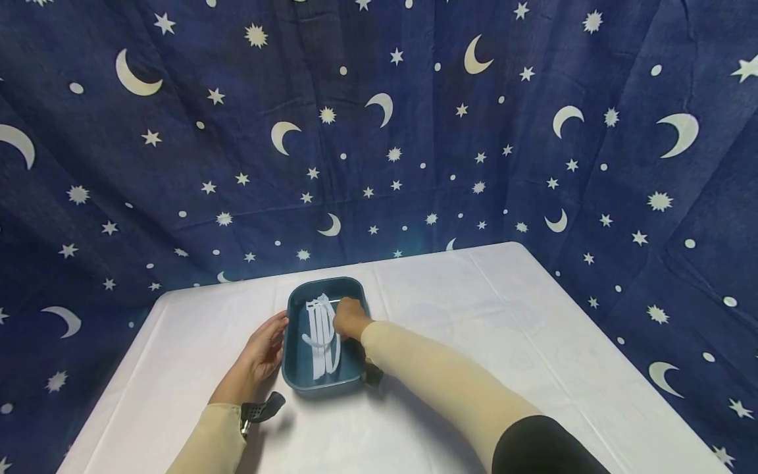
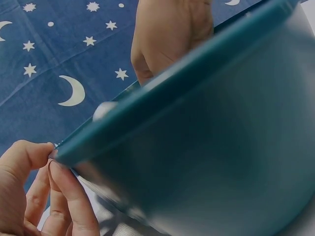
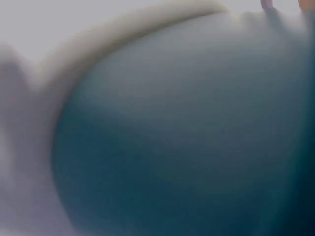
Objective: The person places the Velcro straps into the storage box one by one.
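Observation:
A dark teal rectangular basin (image 1: 298,368) rests on the white table, with several long white strips (image 1: 320,329), some curved, lying inside it. My left hand (image 1: 264,349) is at the basin's left side. In the left wrist view its thumb and fingers (image 2: 74,196) pinch the rim at a corner. My right hand (image 1: 351,317) reaches over the right rim into the basin, bent downward beside the strips. Its fingers are hidden, and I cannot tell whether they hold a strip. The basin's outer wall (image 3: 172,147) fills most of the blurred right wrist view.
The white-covered table (image 1: 474,316) extends to the right and in front of the basin. A dark blue curtain (image 1: 355,131) with moons and stars hangs behind and beside it. A black wrist strap (image 1: 260,409) sits on the left wrist.

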### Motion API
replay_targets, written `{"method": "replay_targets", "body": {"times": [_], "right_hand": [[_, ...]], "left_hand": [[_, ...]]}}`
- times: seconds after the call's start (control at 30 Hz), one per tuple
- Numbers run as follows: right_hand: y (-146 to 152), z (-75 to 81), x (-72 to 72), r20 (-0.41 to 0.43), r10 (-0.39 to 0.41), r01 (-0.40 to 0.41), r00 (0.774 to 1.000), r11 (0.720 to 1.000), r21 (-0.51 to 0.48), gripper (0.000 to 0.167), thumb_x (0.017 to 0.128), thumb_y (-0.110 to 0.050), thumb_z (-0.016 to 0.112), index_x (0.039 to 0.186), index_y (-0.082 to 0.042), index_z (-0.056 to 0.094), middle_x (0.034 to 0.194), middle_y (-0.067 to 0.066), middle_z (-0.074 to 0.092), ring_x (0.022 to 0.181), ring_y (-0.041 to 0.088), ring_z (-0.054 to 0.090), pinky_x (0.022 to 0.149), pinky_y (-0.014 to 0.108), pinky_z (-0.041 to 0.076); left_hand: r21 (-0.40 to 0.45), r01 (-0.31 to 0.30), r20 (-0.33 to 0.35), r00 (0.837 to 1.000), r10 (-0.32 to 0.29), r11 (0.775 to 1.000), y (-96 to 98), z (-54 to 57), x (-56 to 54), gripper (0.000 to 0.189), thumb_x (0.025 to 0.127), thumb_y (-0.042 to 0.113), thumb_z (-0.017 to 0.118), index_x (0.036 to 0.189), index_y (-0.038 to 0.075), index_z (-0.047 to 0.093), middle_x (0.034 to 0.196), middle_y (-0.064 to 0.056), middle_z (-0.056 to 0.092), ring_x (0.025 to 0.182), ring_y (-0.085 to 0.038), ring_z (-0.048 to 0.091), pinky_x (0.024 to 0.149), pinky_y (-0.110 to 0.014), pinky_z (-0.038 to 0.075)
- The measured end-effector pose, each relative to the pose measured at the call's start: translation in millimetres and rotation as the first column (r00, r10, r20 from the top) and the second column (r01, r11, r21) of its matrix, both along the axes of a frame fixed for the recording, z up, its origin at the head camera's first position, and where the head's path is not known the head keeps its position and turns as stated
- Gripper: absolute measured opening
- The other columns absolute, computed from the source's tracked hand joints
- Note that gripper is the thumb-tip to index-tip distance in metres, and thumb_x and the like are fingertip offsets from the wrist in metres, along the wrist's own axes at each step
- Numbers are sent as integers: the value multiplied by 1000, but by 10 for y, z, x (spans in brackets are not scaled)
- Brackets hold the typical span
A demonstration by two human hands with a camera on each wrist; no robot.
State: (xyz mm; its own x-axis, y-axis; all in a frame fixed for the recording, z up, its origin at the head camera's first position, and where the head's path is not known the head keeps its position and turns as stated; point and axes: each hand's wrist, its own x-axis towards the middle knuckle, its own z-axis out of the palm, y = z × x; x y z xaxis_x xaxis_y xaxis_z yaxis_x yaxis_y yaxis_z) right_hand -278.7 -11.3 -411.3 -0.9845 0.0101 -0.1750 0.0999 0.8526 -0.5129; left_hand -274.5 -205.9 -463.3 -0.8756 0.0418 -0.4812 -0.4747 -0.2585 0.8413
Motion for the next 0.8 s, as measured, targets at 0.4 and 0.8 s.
{"method": "replay_targets", "body": {"times": [0.4, 0.8], "right_hand": [[52, -39, -5, -22, 48, -49, 999, 997, -58, 3, 78, 6, 63, 79, 4, 65, 54, 5, 58, 47, 14, 62, 40, 16, 47], [468, 232, -186, 448, 91, 286, 889, 654, -700, 22, 90, 7, 59, 109, 17, 63, 83, 16, 65, 66, 18, 65, 79, 31, 62]], "left_hand": [[-11, -10, 6, 1000, 10, 1000, 20, -6, 10, 51, 95, 29, 61, 144, 24, 44, 105, 9, 59, 78, 1, 63, 62, -9, 55], [-90, 4, -5, 1000, -5, 996, 57, -33, -11, 55, 95, 31, 61, 146, 22, 44, 141, -5, 46, 85, -1, 62, 68, -11, 57]]}}
